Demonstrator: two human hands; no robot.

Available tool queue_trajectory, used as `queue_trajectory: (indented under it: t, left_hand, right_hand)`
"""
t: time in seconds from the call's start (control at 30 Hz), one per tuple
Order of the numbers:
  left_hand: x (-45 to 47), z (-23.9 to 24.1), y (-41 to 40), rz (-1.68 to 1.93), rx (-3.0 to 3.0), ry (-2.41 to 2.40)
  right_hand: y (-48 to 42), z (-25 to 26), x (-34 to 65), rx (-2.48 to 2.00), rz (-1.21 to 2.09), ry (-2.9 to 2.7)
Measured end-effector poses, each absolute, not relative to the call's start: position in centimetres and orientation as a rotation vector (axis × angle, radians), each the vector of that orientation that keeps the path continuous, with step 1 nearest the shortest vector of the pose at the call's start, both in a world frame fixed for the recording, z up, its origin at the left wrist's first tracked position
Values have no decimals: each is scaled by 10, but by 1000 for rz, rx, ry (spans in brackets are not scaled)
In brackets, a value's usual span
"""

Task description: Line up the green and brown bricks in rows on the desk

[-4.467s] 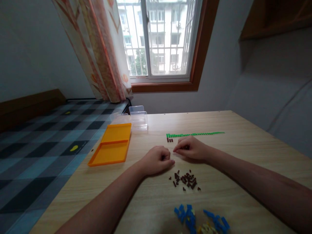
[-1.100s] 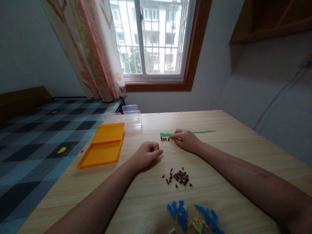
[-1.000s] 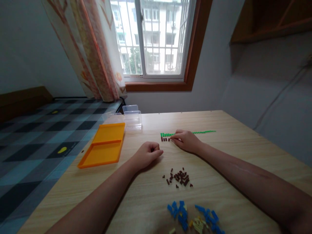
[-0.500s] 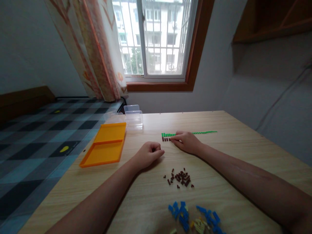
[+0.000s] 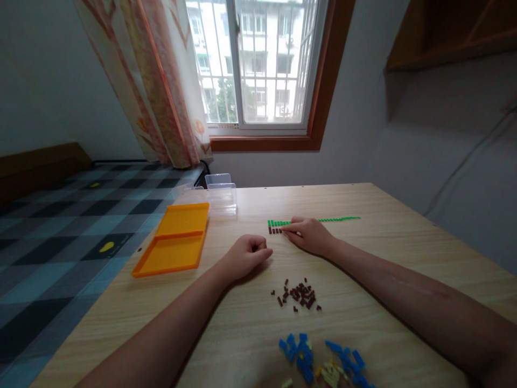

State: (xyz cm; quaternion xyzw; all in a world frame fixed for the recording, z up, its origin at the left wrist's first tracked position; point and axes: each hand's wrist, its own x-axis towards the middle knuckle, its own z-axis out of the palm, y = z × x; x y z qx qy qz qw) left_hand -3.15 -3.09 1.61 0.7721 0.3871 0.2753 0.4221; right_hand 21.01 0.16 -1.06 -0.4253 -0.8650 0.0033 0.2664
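My right hand reaches to the far middle of the table, thumb and fingertips pinched at the right end of a short row of small brown building bricks. The brick at the fingertips is partly covered. Just behind lies a long row of small green bricks, partly hidden by that hand. My left hand rests on the table to the left, its fingers curled into a loose fist; nothing shows in it. Nearer me lies a loose pile of brown bricks, apart from both hands.
Blue bricks and pale yellow bricks lie in heaps at the near edge. An orange two-part tray sits at the left. Clear plastic boxes stand behind it. A bed adjoins the table's left side.
Almost nothing differs. My right fingertips shift very slightly at the end of the brown row; my left hand stays in place.
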Motion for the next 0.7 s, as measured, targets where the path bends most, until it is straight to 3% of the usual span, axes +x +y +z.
queue_trajectory:
  t: [0.43,0.7]
  left_hand:
    - [-32,13,-30,678,2015,932]
    - [4,43,-75,478,2554,628]
  right_hand:
    - [2,-7,215,-1083,84,-2188]
    - [8,-11,216,-1080,136,-2148]
